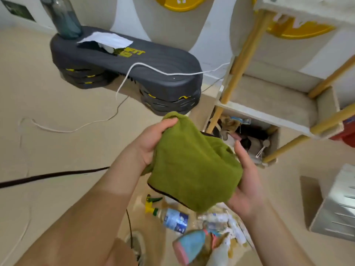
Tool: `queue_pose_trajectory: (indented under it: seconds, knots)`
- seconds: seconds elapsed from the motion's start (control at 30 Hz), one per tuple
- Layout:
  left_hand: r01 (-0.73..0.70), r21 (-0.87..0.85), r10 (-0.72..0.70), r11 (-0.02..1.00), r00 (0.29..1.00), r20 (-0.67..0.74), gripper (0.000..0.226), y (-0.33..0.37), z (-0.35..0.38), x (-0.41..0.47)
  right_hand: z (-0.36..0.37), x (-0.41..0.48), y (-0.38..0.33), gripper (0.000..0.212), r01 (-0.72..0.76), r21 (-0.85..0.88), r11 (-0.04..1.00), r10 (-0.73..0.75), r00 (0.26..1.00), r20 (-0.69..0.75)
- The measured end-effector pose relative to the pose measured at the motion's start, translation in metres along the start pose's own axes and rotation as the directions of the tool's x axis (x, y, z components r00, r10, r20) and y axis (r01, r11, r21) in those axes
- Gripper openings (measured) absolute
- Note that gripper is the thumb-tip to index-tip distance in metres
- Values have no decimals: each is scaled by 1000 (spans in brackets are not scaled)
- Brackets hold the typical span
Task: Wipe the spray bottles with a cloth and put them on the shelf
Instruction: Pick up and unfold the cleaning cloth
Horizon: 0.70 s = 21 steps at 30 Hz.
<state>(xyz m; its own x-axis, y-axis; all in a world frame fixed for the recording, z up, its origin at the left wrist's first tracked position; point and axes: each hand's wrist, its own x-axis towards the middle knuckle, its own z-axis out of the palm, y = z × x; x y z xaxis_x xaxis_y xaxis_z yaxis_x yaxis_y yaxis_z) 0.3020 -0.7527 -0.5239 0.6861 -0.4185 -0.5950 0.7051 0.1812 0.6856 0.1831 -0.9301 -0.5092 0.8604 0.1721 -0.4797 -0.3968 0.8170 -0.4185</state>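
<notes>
A green cloth is held up in front of me between both hands. My left hand grips its upper left corner, fingers curled over the bunched edge. My right hand cups the cloth's lower right side, and whatever the cloth covers is hidden. Several spray bottles lie on the floor below: a clear one with a yellow-green trigger, a blue and pink one, and pale ones beside it. The white shelf with wooden poles stands at the upper right.
A dark grey step platform carries a water bottle and a white paper. White and black cables trail over the floor. The shelf's bottom tier holds clutter. A metal box sits at the right.
</notes>
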Motion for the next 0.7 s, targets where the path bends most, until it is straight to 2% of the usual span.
queue_pose_trajectory:
  seconds: [0.03, 0.1, 0.2, 0.27, 0.33, 0.37, 0.4, 0.47, 0.53, 0.63, 0.7]
  knots:
    - [-39, 27, 38, 999, 999, 29, 28, -9, 1, 7, -9, 1, 1, 56, 32, -35, 999, -31, 999, 44]
    - [-150, 46, 146, 988, 986, 80, 24, -21, 6, 16, -30, 2, 1, 39, 71, -138, 988, -64, 996, 56]
    - [-285, 42, 281, 958, 956, 79, 23, -29, 21, 20, -51, 0, -3, 43, 117, -314, 942, -96, 992, 81]
    - [-334, 62, 334, 940, 943, 18, 22, -32, 31, 13, -58, -4, -6, 39, 179, -557, 811, -197, 980, 27]
    - [-374, 92, 380, 923, 924, -46, 18, -35, 39, -4, -65, -9, -6, 29, 209, -790, 577, -349, 937, -7]
    - [-394, 111, 404, 913, 911, -87, 15, -36, 43, -14, -67, -14, -5, 25, 202, -849, 487, -403, 915, -13]
    - [-406, 132, 422, 904, 898, -129, 15, -36, 44, -23, -68, -20, -3, 23, 189, -876, 444, -427, 904, -22]
    - [-419, 201, 453, 886, 873, -178, 15, -37, 44, -45, -66, -37, 4, 20, 176, -874, 452, -422, 906, -36]
    - [-427, 285, 485, 858, 856, -178, 13, -35, 44, -74, -59, -57, 9, 18, 217, -856, 470, -404, 915, 10]
    - [-442, 280, 490, 852, 862, -129, 13, -32, 49, -123, -44, -85, 12, 18, 328, -705, 629, -393, 916, 75]
    - [-459, 244, 480, 854, 877, -31, 14, -35, 62, -158, -37, -105, 11, 21, 366, -644, 672, -384, 916, 120]
